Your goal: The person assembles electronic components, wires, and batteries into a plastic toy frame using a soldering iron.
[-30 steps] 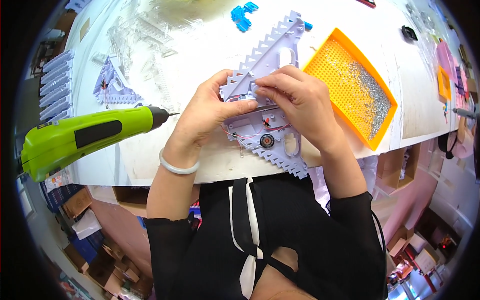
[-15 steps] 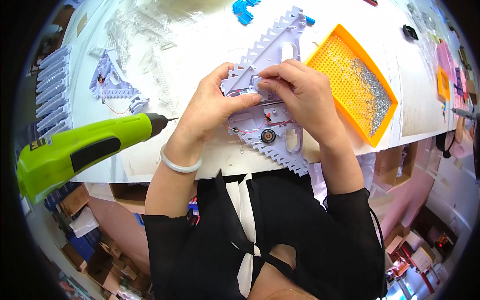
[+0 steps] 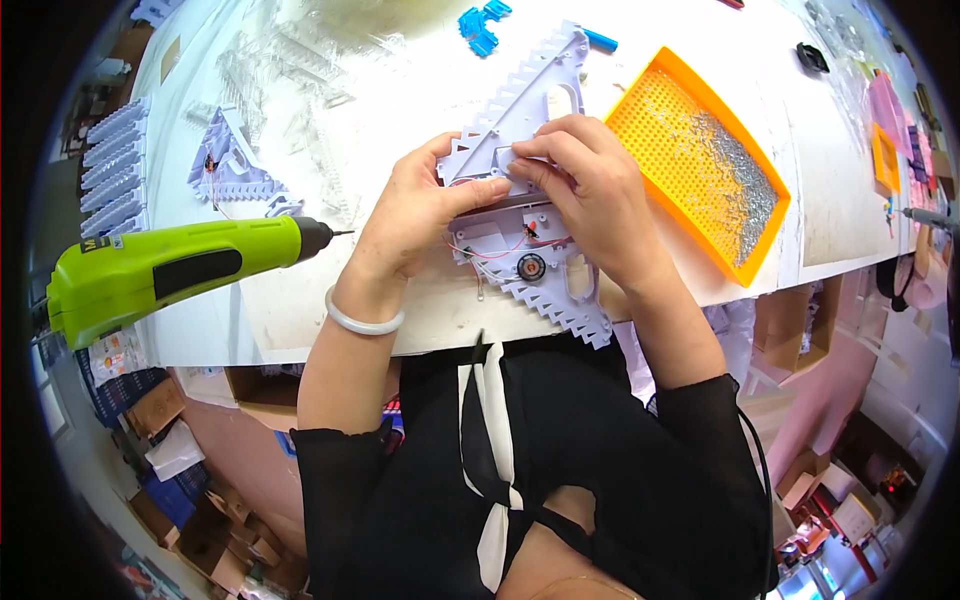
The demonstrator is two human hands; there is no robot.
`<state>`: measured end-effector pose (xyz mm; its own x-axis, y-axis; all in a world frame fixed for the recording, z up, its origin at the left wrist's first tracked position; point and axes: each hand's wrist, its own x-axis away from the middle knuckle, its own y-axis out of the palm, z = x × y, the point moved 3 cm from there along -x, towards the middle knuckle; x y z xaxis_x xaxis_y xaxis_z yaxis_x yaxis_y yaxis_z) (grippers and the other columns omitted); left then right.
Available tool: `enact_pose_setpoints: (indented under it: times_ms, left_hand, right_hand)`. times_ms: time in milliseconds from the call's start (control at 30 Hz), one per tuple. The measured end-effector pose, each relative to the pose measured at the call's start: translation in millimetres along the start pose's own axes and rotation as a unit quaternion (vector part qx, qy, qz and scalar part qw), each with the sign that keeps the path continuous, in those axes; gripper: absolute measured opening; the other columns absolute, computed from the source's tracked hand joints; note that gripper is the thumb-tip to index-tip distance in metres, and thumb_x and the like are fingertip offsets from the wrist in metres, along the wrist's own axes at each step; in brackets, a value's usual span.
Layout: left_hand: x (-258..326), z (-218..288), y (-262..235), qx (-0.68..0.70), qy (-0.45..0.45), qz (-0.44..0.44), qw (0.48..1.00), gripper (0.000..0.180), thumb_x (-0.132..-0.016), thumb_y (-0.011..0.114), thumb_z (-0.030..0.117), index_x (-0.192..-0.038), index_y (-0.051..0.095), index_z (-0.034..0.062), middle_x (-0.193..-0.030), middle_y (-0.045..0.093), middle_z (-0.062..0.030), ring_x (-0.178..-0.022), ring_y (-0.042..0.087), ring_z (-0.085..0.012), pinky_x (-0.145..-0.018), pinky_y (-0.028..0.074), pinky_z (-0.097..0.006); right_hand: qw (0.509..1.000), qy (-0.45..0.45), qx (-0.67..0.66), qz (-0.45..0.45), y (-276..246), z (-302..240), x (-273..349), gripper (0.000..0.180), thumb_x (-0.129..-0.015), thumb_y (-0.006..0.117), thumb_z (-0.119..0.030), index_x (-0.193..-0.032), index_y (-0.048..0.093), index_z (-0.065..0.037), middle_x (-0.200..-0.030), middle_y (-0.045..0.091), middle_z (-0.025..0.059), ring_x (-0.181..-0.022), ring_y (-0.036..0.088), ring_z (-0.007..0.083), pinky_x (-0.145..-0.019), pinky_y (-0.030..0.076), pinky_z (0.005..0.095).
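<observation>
Two pale lilac plastic shell halves with saw-toothed edges lie at the table's near edge. My left hand [image 3: 412,205] is closed on the lower end of the upper shell half [image 3: 515,110], its thumb laid across the inside. Fingertips of my right hand [image 3: 592,195] pinch a small pale plastic piece [image 3: 504,158] against that half; its exact shape is partly hidden. Just below, the lower shell half [image 3: 575,318] holds thin red and white wires and a round black speaker [image 3: 531,266].
A green electric screwdriver [image 3: 190,270] hangs at the left, bit pointing right. At the right, an orange tray [image 3: 640,130] holds many small screws. Another wired shell [image 3: 235,165] lies on the left, near stacked toothed parts [image 3: 115,170]. Blue plastic parts [image 3: 482,30] lie at the back.
Both hands and the shell halves appear nearly in place, shifted slightly left in the picture. My right fingers still pinch at the same spot. The hanging screwdriver has swung a little.
</observation>
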<state>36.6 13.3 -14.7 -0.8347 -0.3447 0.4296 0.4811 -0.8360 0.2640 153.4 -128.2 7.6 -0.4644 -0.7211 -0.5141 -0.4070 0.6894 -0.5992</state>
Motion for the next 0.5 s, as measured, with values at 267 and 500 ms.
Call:
enact_pose_setpoints:
  times_ms: [267, 500]
  left_hand:
    - [1, 14, -12, -0.018, 0.008, 0.000, 1.000, 0.050, -0.082, 0.078, -0.002, -0.128, 0.060, -0.0030, -0.111, 0.071, -0.0095, -0.097, 0.069, -0.0148, -0.089, 0.056, -0.029]
    - [-5, -29, -20, 0.556, 0.067, -0.028, 0.828, 0.063, -0.091, 0.077, 0.013, -0.143, 0.046, -0.0010, -0.141, 0.054, -0.0140, -0.127, 0.056, -0.0198, -0.104, 0.050, -0.035]
  right_hand:
    - [0.968, 0.167, -0.173, 0.066, -33, 10, -14, 0.025, -0.089, 0.074, -0.002, -0.114, 0.071, 0.000, -0.102, 0.071, 0.0064, -0.093, 0.068, 0.0149, -0.081, 0.054, 0.0249]
    - [0.946, -0.118, -0.286, -0.093, 12, -105, -86, 0.095, -0.078, 0.089, -0.029, -0.152, 0.038, -0.003, -0.134, 0.061, 0.0179, -0.121, 0.061, 0.0276, -0.101, 0.049, 0.0379]
